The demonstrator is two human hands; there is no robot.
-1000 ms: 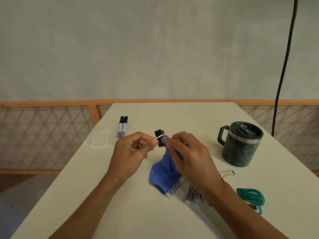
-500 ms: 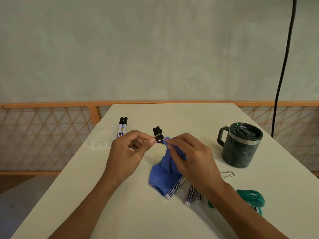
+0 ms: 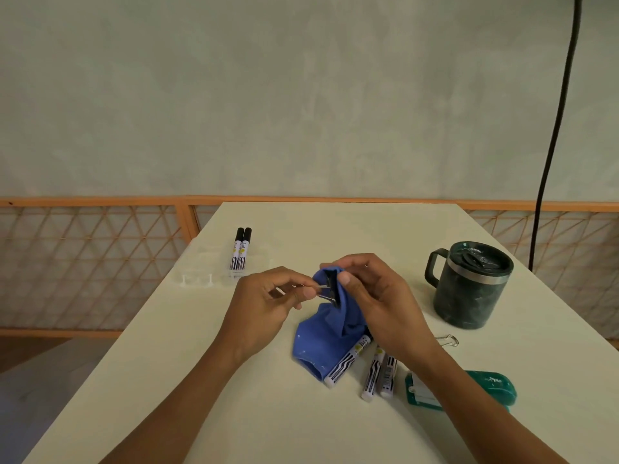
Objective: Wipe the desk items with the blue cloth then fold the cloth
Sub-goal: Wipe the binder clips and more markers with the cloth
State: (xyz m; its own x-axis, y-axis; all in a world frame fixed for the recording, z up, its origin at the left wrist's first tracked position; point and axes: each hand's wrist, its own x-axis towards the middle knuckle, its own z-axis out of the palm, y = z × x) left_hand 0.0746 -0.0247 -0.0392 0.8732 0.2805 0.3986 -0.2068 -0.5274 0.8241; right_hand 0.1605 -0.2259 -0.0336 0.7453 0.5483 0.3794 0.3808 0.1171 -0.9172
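Left hand (image 3: pixel 264 306) grip: you pinch the wire handle of the black metal binder clip (image 3: pixel 330 288) to steady it | right hand (image 3: pixel 382 299) grip: you pinch the soft blue cloth (image 3: pixel 321 343) round it to rub | left of dark green mug (image 3: pixel 469 296)

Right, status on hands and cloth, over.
Left hand pinches black metal binder clip by wire handle. Right hand wraps blue cloth round it. Cloth tail touches white marker.

table (image 3: pixel 301 226) | marker pair (image 3: pixel 242 252); three markers (image 3: pixel 371 373); mug (image 3: pixel 469 289); stapler (image 3: pixel 495 386); wire clip (image 3: pixel 447 339); blue cloth (image 3: pixel 318 343)
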